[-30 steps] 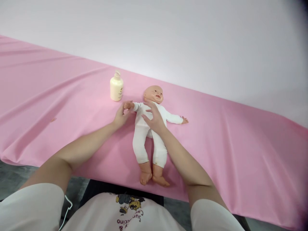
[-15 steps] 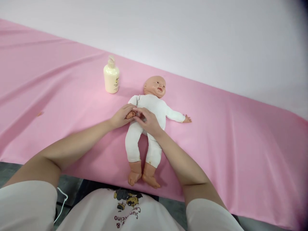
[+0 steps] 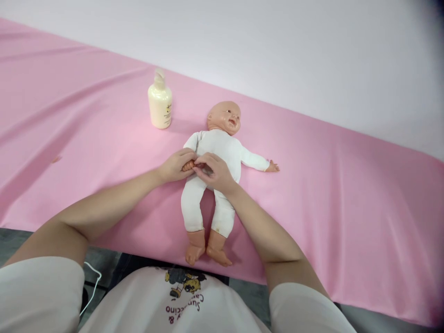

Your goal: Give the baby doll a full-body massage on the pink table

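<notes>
A baby doll [image 3: 217, 152] in a white suit lies face up on the pink cloth [image 3: 347, 199], head away from me and bare feet near the front edge. My left hand [image 3: 175, 165] holds the doll's small hand against its belly. The fingers of my right hand [image 3: 213, 172] rest on that same doll hand and on the doll's middle. The doll's other arm stretches out to the right.
A cream pump bottle [image 3: 160, 101] stands upright on the cloth, left of the doll's head. The pink cloth covers the whole table, with folds on the left. A pale wall rises behind. A white cable hangs below the table's front edge at the left.
The doll's arm, stretched out to the left a second ago, has been brought down onto its belly. Both my hands have come together over the doll's hand.
</notes>
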Motion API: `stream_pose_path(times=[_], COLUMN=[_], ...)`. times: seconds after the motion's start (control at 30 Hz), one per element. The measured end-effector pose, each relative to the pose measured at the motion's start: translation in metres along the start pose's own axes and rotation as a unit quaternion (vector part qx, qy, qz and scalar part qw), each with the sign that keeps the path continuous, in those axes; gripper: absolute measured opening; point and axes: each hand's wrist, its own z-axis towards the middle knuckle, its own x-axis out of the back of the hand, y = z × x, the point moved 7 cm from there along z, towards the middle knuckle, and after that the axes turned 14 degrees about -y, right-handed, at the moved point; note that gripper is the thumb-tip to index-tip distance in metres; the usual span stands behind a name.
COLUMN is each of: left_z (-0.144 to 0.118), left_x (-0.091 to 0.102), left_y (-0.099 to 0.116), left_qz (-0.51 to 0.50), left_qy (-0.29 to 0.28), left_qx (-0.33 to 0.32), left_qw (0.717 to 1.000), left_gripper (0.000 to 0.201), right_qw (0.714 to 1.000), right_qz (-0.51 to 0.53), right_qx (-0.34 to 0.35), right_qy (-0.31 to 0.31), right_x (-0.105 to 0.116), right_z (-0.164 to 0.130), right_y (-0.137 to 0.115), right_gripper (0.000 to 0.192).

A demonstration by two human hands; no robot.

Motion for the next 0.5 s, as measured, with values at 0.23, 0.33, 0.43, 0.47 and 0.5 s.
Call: stream_pose_path(times=[0.23,0.33,0.43,0.47,0.5], left_z=[0.0004,0.0001,0.0001,0.0001,0.0002], left_x=[-0.0008,-0.0004,-0.0003,-0.0002,-0.0001], left_y=[0.0046,0.0044,0.0029,0.0024,0.0022], left_qz=[0.019,0.027,0.029,0.027,0.025], left_qy=[-0.008,0.004,0.006,0.005,0.003], left_qx=[-0.036,-0.036,-0.023,-0.019,-0.018], left_qw=[0.999,0.999,0.999,0.999,1.000], left_gripper=[0.027,0.029,0.033,0.035,0.037], right_qw=[0.998,0.998,0.998,0.999,0.999], right_qz=[-0.012,0.004,0.023,0.027,0.031], right_qx=[0.062,0.067,0.055,0.047,0.039], right_qy=[0.000,0.008,0.005,0.001,-0.004], right_x=[0.0004,0.0019,0.0014,0.0008,0.0000], right_z=[-0.0001,-0.0001,-0.0002,-0.0003,-0.0003], right_y=[-0.0098,-0.0108,-0.0079,-0.0064,-0.0049], right_gripper=[0.004,0.007,0.006,0.005,0.004])
